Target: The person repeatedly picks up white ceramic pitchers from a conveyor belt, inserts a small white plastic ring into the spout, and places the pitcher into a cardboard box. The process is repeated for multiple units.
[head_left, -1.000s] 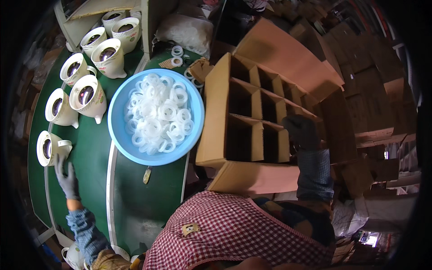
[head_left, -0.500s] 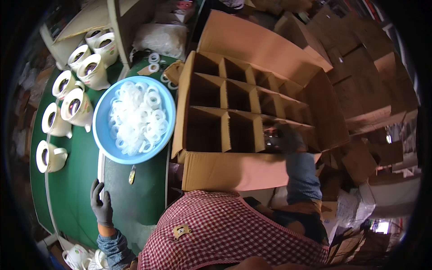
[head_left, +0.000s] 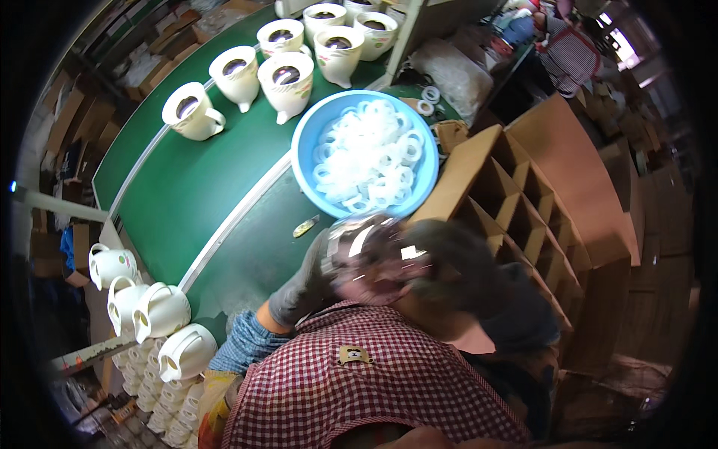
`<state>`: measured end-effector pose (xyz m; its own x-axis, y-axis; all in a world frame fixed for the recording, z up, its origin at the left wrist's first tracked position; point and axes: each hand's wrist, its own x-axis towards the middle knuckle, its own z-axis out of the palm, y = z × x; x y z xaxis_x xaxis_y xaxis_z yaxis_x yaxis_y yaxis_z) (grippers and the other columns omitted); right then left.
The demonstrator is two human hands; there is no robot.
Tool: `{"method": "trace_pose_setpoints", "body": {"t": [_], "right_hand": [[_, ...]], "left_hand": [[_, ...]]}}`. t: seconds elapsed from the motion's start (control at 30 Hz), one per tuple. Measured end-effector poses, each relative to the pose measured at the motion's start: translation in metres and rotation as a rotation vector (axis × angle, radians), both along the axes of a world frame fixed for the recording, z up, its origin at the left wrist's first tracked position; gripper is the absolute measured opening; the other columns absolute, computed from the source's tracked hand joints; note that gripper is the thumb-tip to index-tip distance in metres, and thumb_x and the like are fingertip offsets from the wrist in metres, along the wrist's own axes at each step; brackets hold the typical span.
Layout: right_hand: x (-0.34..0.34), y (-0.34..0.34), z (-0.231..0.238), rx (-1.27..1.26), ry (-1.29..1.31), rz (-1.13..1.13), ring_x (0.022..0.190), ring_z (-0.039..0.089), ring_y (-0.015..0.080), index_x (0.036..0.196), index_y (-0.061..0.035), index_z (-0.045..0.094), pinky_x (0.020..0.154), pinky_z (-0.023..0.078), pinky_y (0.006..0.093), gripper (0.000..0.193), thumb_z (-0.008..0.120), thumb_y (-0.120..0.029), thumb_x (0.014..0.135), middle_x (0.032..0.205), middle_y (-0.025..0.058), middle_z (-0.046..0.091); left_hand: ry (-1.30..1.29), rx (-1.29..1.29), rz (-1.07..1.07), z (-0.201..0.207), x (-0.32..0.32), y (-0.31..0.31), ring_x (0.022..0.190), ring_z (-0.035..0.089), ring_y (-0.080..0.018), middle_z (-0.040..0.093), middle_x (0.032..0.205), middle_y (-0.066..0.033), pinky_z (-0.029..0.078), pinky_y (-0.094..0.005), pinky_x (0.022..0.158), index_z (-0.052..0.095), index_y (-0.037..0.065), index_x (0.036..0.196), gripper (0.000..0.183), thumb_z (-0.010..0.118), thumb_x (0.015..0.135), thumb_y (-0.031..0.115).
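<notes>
In front of my apron I have a shiny, mirrored glass flask liner point(head_left: 366, 258), rounded and partly smeared by motion. My left hand point(head_left: 305, 284), in a grey glove, is curled round its left side. The dark-gloved right hand point(head_left: 456, 262) is blurred and closed against its right side. Just beyond the liner stands a light blue basin point(head_left: 303, 168) heaped with translucent white rings point(head_left: 374, 153). To the right of it is an open cardboard box point(head_left: 460, 176) with divided compartments.
Several white jugs with dark openings point(head_left: 286, 78) stand on the green table point(head_left: 187, 172). Other white jugs point(head_left: 163, 310) sit at the left, above stacked white pieces. A small yellowish tool point(head_left: 305, 226) lies near the basin. Another person point(head_left: 568, 52) is at the far right.
My right hand has come out of the box and brought the liner in front of me. The left hand has moved in from the table and closed on it. The view has turned left.
</notes>
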<state>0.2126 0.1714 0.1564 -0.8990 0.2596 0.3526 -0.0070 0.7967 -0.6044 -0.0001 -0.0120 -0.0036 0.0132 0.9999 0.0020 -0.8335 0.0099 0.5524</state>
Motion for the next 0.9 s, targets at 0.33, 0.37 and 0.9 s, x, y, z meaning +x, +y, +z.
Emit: {"method": "trace_pose_setpoints", "body": {"t": [0.33,0.37,0.9], "right_hand": [[-0.151,0.116,-0.092,0.369,-1.064,0.016,0.124,0.064,0.0277,0.142,-0.0265,0.063,0.105,0.050,0.0472,0.042,0.060,-0.033,0.100,0.142,0.0073,0.061],[-0.156,0.125,-0.117,0.462,-1.195,0.055,0.127,0.062,0.0269,0.142,-0.0272,0.063,0.106,0.049,0.0467,0.043,0.060,-0.030,0.099,0.144,0.0062,0.060],[-0.143,0.173,-0.170,-0.074,-1.011,-0.241,0.119,0.065,0.0259,0.124,-0.0138,0.075,0.099,0.051,0.0412,0.041,0.072,-0.037,0.090,0.124,0.0076,0.069]], "left_hand": [[-0.249,-0.264,0.330,-0.056,-0.021,-0.117,0.141,0.050,-0.0341,0.050,0.155,-0.0157,0.039,-0.0535,0.119,0.044,0.007,0.155,0.090,0.077,0.085,0.055],[-0.234,-0.275,0.384,-0.061,-0.023,-0.122,0.141,0.049,-0.0343,0.050,0.155,-0.0154,0.039,-0.0540,0.119,0.044,0.008,0.155,0.091,0.076,0.085,0.056],[-0.269,-0.164,0.557,-0.059,-0.025,-0.129,0.144,0.046,-0.0343,0.046,0.158,-0.0160,0.037,-0.0537,0.121,0.041,0.008,0.156,0.090,0.071,0.088,0.057]]}}
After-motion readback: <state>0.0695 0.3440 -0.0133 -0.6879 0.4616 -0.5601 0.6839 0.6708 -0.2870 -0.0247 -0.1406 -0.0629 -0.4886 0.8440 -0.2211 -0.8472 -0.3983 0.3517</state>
